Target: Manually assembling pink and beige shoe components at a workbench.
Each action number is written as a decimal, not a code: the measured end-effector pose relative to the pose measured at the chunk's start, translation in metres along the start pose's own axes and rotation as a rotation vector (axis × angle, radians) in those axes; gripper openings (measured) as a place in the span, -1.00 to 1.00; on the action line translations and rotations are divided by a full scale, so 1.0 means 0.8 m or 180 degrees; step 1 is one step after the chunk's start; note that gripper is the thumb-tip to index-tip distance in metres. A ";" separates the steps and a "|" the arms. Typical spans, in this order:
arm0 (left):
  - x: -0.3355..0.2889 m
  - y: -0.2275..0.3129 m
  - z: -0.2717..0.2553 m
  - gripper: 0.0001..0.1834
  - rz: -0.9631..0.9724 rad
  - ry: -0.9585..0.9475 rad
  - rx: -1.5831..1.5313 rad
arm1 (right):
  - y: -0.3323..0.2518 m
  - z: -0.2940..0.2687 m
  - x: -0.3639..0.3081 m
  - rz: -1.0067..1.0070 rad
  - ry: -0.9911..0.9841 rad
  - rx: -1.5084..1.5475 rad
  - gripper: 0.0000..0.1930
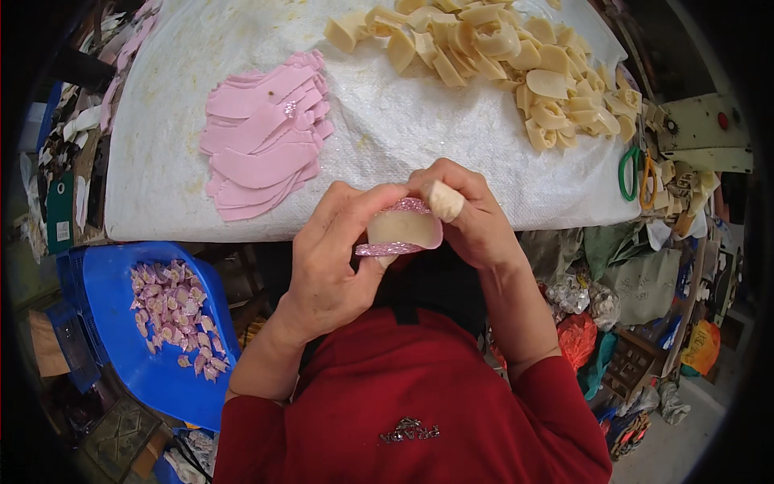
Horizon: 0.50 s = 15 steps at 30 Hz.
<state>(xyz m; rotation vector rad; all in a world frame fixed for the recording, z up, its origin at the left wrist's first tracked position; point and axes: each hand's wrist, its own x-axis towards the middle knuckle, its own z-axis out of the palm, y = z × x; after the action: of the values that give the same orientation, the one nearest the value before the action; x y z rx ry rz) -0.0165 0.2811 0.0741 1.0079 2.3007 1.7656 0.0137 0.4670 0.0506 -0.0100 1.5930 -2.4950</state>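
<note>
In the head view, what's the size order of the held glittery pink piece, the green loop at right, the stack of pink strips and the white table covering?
White table covering
Stack of pink strips
Glittery pink piece, perhaps enlarged by nearness to the camera
Green loop

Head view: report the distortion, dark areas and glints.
Head view: the white table cover has side edges bowed by the fisheye; the picture's corners fall to black; small bright glints dot the glittery pink-rimmed piece at the left hand.

- One left hand (326, 262), one right hand (480, 222)
- One curved piece (401, 229)
- One pink-strip stack (262, 149)
- One cream-piece heap (548, 83)
- One blue tub (173, 389)
- Two looped handles (622, 174)
</note>
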 end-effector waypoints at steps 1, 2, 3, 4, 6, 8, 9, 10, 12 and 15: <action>0.002 0.001 0.000 -0.51 0.0200 -0.0055 0.0289 | -0.001 -0.003 0.002 0.0051 -0.0266 -0.0124 -0.74; 0.002 0.000 0.003 -0.51 0.0209 -0.0067 0.0272 | -0.005 -0.001 -0.002 -0.0086 -0.0143 -0.0592 -0.79; 0.000 -0.002 0.005 -0.50 0.0262 -0.0027 0.0255 | -0.007 0.003 -0.003 -0.0086 -0.0139 -0.0594 -0.79; -0.001 -0.003 0.007 -0.48 0.0314 0.0013 0.0238 | -0.007 0.006 -0.004 -0.0324 0.0042 -0.1217 -0.80; -0.001 -0.003 0.011 -0.49 0.0213 0.0058 0.0253 | -0.001 0.018 -0.004 -0.0997 0.0488 -0.2182 -0.83; 0.000 -0.005 0.016 -0.50 0.0113 0.0105 0.0270 | 0.000 0.026 -0.007 -0.0945 0.0710 -0.2141 -0.82; 0.001 -0.008 0.018 -0.50 0.0103 0.0158 0.0230 | -0.001 0.028 -0.008 -0.0890 0.0929 -0.2094 -0.81; 0.001 -0.011 0.020 -0.50 0.0091 0.0212 0.0190 | 0.001 0.025 -0.008 -0.0892 0.0928 -0.2095 -0.81; 0.000 -0.013 0.023 -0.49 0.0245 0.0286 0.0262 | 0.010 0.016 -0.009 -0.0438 0.0540 -0.0507 -0.78; 0.000 -0.014 0.027 -0.48 0.0352 0.0414 0.0276 | 0.014 0.016 -0.013 -0.0293 0.0357 0.0061 -0.74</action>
<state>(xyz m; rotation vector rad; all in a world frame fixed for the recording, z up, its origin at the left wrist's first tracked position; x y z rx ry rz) -0.0118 0.2978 0.0571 1.0847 2.4638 1.8383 0.0267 0.4528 0.0470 0.0615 1.6465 -2.6236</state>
